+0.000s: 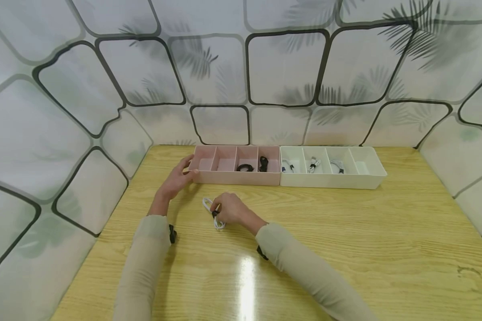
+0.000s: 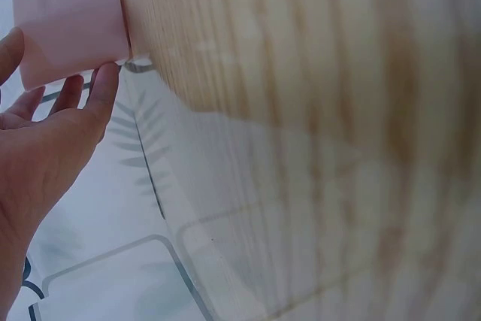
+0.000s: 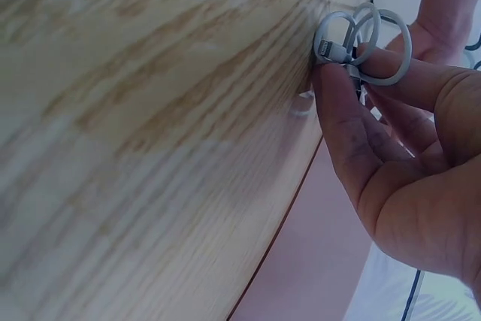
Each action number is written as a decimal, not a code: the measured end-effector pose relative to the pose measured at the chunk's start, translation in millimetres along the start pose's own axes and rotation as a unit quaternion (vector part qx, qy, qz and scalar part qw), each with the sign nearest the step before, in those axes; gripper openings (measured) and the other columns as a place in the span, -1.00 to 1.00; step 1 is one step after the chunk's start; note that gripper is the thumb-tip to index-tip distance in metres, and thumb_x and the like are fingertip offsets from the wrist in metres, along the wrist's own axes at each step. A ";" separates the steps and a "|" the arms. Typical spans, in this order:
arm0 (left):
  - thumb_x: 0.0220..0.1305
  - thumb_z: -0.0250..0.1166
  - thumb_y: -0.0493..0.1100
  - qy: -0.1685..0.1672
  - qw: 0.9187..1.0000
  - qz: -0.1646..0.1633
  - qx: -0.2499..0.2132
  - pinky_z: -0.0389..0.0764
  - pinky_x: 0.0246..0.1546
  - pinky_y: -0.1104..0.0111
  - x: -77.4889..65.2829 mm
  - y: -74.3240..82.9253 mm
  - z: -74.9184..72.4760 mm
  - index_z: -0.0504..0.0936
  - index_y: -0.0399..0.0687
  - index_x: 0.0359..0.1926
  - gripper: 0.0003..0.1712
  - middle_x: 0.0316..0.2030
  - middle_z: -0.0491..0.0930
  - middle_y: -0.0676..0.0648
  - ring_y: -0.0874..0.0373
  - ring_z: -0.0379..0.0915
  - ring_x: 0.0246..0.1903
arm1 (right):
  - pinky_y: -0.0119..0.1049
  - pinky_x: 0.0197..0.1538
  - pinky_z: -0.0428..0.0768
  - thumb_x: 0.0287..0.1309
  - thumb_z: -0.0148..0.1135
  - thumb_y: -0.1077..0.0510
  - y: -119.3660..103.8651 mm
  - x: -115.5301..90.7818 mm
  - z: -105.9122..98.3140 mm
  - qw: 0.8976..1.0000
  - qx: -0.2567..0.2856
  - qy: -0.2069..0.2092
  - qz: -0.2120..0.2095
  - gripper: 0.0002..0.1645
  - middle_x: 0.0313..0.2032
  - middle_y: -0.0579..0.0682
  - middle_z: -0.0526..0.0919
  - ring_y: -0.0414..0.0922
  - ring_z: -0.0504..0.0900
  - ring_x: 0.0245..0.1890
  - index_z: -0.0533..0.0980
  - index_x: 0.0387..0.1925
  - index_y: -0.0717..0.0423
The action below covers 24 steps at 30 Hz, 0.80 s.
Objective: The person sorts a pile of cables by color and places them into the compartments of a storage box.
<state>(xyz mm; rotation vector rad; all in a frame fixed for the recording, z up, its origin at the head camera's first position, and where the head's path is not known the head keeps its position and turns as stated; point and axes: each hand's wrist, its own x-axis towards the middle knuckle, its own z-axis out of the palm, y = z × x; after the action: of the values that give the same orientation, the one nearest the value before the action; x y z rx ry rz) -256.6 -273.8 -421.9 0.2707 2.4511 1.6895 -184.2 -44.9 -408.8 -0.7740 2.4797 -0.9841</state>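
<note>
My right hand [image 1: 234, 208] pinches a white charging cable [image 1: 220, 224] just above the wooden table. The cable is coiled into loops and held by a black tie; a metal-tipped plug [image 3: 328, 49] shows in the right wrist view. My left hand [image 1: 177, 182] holds the left end of a pink divided box [image 1: 237, 178]. Its thumb lies by the front corner, while the other fingers [image 2: 104, 95] touch the end wall. Inside the pink box, a coiled black cable [image 1: 245, 167] and a black cable bundle [image 1: 263, 163] occupy separate compartments on the right.
A white divided box [image 1: 329, 180] stands end to end with the pink one; three of its compartments hold white cables [image 1: 314, 164]. Behind both boxes rises a patterned wall covering [image 1: 281, 125]. Wooden table [image 1: 365, 240] extends in front and to the right.
</note>
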 end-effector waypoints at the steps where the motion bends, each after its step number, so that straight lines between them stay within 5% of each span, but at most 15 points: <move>1: 0.53 0.03 -0.23 0.000 1.000 -0.001 -0.002 0.20 0.33 -0.19 -0.1 0.1 0.1 -0.13 -0.17 0.58 -0.24 0.51 -0.12 -0.41 -0.44 0.02 0.40 | -0.46 -0.46 0.57 0.02 0.39 0.43 0.0 0.3 1.1 1.000 -0.006 0.002 -0.005 -0.73 -0.32 0.10 0.75 -0.16 0.67 -0.39 0.71 -0.18 0.23; 7: 0.53 0.04 -0.20 0.001 1.000 -0.002 0.001 0.21 0.32 -0.20 -0.7 0.2 0.2 -0.13 -0.18 0.58 -0.23 0.51 -0.12 -0.41 -0.44 0.02 0.40 | -0.49 -0.43 0.54 0.03 0.41 0.41 0.0 0.4 4.2 0.999 -0.034 0.007 -0.024 -0.74 -0.30 0.07 0.74 -0.16 0.65 -0.36 0.72 -0.18 0.21; 14: 0.53 0.04 -0.23 0.001 1.000 0.001 0.007 0.17 0.34 -0.20 -0.6 0.7 0.7 -0.14 -0.20 0.57 -0.23 0.50 -0.13 -0.43 -0.43 -0.01 0.41 | -0.39 -0.36 0.62 0.02 0.34 0.48 7.6 -5.2 -7.0 0.998 0.070 0.003 0.002 -0.69 -0.29 0.09 0.73 -0.13 0.67 -0.30 0.71 -0.15 0.23; 24: 0.54 0.04 -0.21 -0.004 1.000 0.001 0.003 0.15 0.35 -0.19 -1.3 2.2 0.0 -0.16 -0.19 0.58 -0.22 0.51 -0.16 -0.42 -0.41 -0.05 0.43 | -0.35 -0.33 0.64 0.06 0.39 0.41 27.8 -13.5 -31.1 0.989 0.146 0.040 -0.003 -0.71 -0.30 0.10 0.75 -0.15 0.68 -0.32 0.70 -0.12 0.25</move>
<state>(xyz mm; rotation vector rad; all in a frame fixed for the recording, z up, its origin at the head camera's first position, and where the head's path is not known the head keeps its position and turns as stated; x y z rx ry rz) -255.2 -273.3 -419.8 0.2800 2.4514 1.6797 -199.3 -3.9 -405.4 -0.6572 2.3240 -1.3646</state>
